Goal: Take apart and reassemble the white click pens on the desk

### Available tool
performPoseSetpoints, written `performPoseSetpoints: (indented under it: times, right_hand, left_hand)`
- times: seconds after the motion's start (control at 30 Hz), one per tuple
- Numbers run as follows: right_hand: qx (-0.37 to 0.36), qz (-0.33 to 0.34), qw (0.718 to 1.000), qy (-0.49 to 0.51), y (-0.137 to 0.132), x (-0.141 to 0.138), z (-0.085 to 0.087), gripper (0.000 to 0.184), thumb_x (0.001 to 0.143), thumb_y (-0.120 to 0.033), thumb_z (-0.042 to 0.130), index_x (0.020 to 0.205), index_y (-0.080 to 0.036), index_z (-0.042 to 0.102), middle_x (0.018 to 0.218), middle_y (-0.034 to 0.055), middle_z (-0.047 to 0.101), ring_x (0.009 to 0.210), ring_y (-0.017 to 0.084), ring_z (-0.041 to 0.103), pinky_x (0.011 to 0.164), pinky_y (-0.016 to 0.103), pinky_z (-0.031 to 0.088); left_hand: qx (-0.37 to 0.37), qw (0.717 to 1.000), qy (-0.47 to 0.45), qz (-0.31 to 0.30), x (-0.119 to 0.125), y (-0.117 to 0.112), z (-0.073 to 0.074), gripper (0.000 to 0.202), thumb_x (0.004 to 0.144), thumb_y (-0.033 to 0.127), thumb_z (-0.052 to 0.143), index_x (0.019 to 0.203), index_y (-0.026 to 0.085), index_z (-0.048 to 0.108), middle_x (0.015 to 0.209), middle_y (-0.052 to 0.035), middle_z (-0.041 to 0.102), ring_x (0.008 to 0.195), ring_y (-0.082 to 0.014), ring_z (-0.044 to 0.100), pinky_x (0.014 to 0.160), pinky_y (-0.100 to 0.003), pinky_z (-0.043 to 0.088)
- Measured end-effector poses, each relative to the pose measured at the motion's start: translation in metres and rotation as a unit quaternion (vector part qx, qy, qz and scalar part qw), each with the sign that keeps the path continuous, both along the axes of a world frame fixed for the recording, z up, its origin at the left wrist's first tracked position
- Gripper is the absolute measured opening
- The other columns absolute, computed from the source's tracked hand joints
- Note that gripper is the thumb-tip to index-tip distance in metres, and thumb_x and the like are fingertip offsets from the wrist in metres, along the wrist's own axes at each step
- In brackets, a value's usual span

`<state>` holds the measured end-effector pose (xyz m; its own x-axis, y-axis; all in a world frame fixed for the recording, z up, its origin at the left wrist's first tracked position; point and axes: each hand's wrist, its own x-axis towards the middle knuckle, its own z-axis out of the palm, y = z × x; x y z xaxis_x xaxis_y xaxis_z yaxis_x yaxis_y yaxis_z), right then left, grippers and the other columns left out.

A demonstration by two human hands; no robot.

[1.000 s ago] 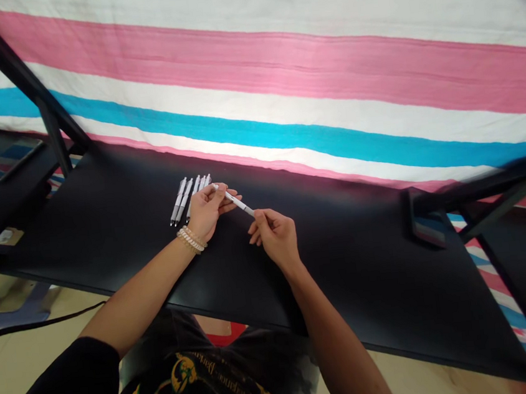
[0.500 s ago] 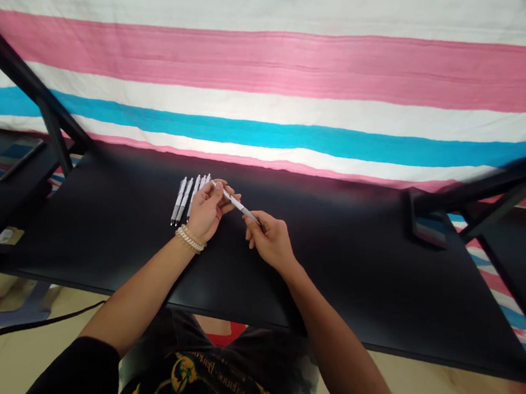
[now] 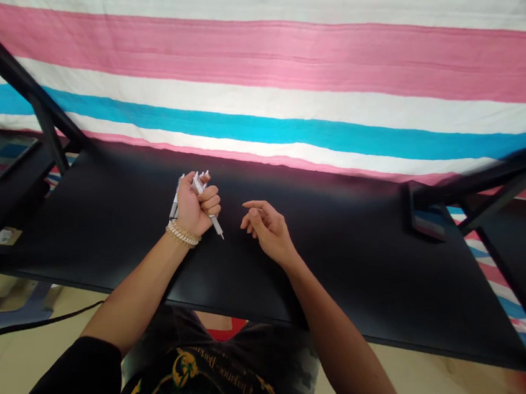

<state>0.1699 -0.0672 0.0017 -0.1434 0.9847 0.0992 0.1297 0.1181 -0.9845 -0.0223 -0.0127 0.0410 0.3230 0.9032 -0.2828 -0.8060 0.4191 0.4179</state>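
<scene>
My left hand [image 3: 196, 207] is closed around a bunch of white retractable pens [image 3: 200, 183]. Their upper ends stick out above my fingers, and one pen tip [image 3: 216, 225] points out below my fist. A beaded bracelet [image 3: 182, 233] circles my left wrist. My right hand [image 3: 269, 231] sits to the right of the pens with its fingers loosely apart, holding nothing. Between the two hands lies a gap of black tabletop [image 3: 236, 256]. My fist hides most of the pens' barrels, so I cannot tell how many there are.
A striped pink, white and blue cloth [image 3: 280, 95] hangs behind the black table. Black metal frame bars [image 3: 15, 79] cross the upper left and right. A dark phone [image 3: 5, 158] lies at far left. A black cable [image 3: 36, 324] runs across the floor below.
My left hand has closed around the pens that lay on the table, and the single pen has joined them. My right hand has let go of that pen and moved slightly away.
</scene>
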Motion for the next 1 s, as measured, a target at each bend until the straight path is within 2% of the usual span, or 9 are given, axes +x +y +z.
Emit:
performPoseSetpoints:
  times: [0.2, 0.47, 0.67, 0.9, 1.0]
  right_hand:
    - [-0.008, -0.016, 1.0, -0.014, 0.002, 0.0, -0.001, 0.039, 0.097, -0.055, 0.053, 0.111, -0.02, 0.061, 0.074, 0.0006, 0.067, 0.058, 0.011, 0.056, 0.052, 0.023, 0.045]
    - [-0.009, -0.013, 0.999, -0.032, 0.005, 0.001, -0.006, 0.04, 0.097, -0.056, 0.052, 0.109, -0.019, 0.062, 0.071, 0.0, 0.066, 0.056, 0.01, 0.055, 0.052, 0.023, 0.044]
    - [0.006, -0.011, 0.998, -0.056, 0.008, -0.001, -0.008, 0.039, 0.098, -0.055, 0.052, 0.106, -0.018, 0.063, 0.069, -0.0006, 0.065, 0.055, 0.011, 0.054, 0.053, 0.023, 0.044]
    - [0.005, 0.003, 0.998, -0.065, 0.007, 0.0, -0.009, 0.035, 0.098, -0.051, 0.053, 0.105, -0.018, 0.063, 0.069, -0.0009, 0.065, 0.055, 0.011, 0.054, 0.055, 0.023, 0.044]
    - [0.005, 0.008, 0.997, -0.071, 0.007, 0.0, -0.009, 0.034, 0.099, -0.05, 0.053, 0.106, -0.018, 0.063, 0.069, -0.0009, 0.065, 0.056, 0.011, 0.055, 0.056, 0.024, 0.044]
  left_hand:
    - [0.002, 0.999, -0.018, 0.027, -0.008, 0.004, 0.001, 0.031, 0.095, 0.038, 0.04, 0.076, 0.019, 0.054, 0.046, 0.0102, 0.02, 0.032, -0.0055, 0.017, 0.034, -0.02, 0.01]
    - [0.007, 0.996, 0.015, 0.083, -0.025, 0.01, 0.008, 0.041, 0.1, 0.044, 0.038, 0.075, 0.019, 0.057, 0.044, 0.0088, 0.024, 0.033, -0.0052, 0.018, 0.033, -0.02, 0.013]
    - [-0.007, 0.993, 0.039, 0.112, -0.033, 0.015, 0.009, 0.049, 0.099, 0.056, 0.042, 0.074, 0.018, 0.059, 0.045, 0.0083, 0.026, 0.033, -0.0044, 0.021, 0.034, -0.02, 0.017]
    - [-0.007, 0.991, 0.045, 0.128, -0.034, 0.016, 0.009, 0.042, 0.098, 0.047, 0.042, 0.071, 0.018, 0.056, 0.046, 0.0079, 0.026, 0.034, -0.0049, 0.02, 0.033, -0.021, 0.017]
    - [0.006, 0.993, 0.036, 0.114, -0.033, 0.014, 0.009, 0.041, 0.098, 0.046, 0.04, 0.073, 0.019, 0.057, 0.046, 0.0081, 0.024, 0.034, -0.0055, 0.017, 0.033, -0.021, 0.014]
